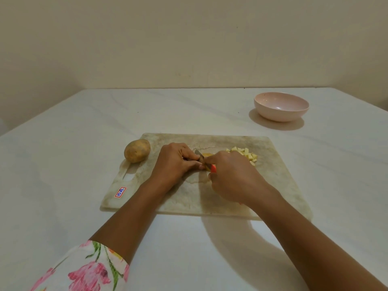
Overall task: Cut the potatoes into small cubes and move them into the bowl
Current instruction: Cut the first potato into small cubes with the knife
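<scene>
Clamped knife (213,168) in right hand (233,175); pinned potato piece (206,154), mostly hidden, under curled left hand (174,162) on board (273,175). Counted one whole potato (137,150) at left edge, one cube pile (244,153) right, one bowl (281,114) far right.

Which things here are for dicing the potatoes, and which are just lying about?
For the job: knife, whole potato, piece being cut, cubes, board, bowl.
Lying about: sticker on the board.
</scene>
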